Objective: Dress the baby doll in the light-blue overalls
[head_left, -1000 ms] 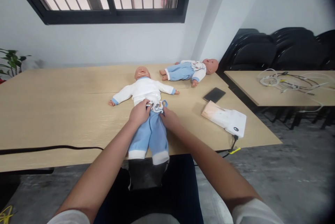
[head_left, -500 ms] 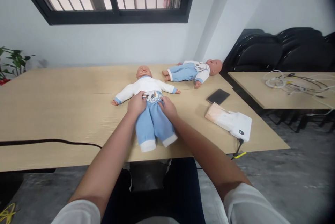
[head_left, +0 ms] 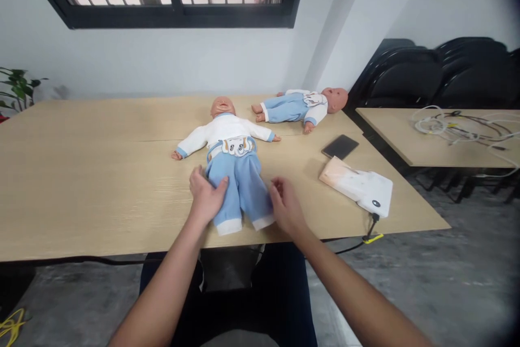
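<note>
A baby doll [head_left: 222, 106] lies on its back on the table, head away from me and arms spread. It wears a white top [head_left: 227, 126] with blue cuffs and light blue trousers [head_left: 252, 187] with white hems and a cartoon face on the waist. My left hand [head_left: 207, 192] rests at the trousers' left side, thumb over the leg and fingers spread from it. By the outer edge of the right trouser leg is my right hand [head_left: 285, 206], its fingers loosely curled with nothing visible in them. The trouser legs lie flat; no feet show at the hems.
A second doll [head_left: 294, 107] in similar clothes lies at the back right. Nearer are a dark phone [head_left: 340, 146] and a white device [head_left: 361, 187] with a black cable [head_left: 369, 228]. Coiled cables [head_left: 439, 125] lie on another table; folded black chairs [head_left: 410, 76] stand behind it.
Both hands have let go of the trousers' waist and moved down along the legs, uncovering the cartoon face. The black cable at left has slipped from the tabletop to below its front edge.
</note>
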Demonstrator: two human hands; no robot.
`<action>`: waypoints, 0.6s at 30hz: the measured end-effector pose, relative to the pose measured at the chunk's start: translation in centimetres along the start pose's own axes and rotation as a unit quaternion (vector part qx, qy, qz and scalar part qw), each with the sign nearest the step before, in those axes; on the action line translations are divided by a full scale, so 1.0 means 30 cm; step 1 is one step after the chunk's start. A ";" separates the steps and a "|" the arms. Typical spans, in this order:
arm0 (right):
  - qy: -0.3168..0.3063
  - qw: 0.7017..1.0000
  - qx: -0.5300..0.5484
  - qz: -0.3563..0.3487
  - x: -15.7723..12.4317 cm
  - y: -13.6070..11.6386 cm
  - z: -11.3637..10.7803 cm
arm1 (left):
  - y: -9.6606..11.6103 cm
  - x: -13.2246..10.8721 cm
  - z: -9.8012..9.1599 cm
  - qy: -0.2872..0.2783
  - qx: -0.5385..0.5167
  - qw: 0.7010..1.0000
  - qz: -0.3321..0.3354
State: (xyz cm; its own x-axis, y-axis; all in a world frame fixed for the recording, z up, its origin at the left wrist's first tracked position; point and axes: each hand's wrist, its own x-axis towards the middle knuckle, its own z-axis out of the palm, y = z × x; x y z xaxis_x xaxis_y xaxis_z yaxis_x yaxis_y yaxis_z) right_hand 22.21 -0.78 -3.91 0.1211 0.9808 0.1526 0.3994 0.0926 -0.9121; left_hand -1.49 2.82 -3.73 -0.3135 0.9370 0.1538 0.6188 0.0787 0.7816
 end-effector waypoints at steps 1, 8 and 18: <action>-0.024 1.000 0.000 -0.002 -0.037 -0.003 -0.007 | -0.026 -0.009 0.003 -0.028 -0.045 0.998 -0.040; -0.108 0.990 0.001 0.091 0.159 -0.084 0.103 | -0.015 0.115 0.031 -0.099 -0.095 0.988 -0.077; -0.173 0.979 -0.080 0.079 0.346 -0.079 0.192 | -0.005 0.236 0.096 -0.110 -0.075 0.990 -0.046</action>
State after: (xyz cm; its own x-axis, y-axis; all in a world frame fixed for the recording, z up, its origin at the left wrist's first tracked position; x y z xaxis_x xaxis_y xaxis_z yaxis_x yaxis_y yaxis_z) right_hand 17.29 10.16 -2.36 -0.1099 0.9827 -0.1487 0.5415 -0.0663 -0.8381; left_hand -1.72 10.41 -4.49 -0.1891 0.9809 -0.0451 0.4749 0.1315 0.8702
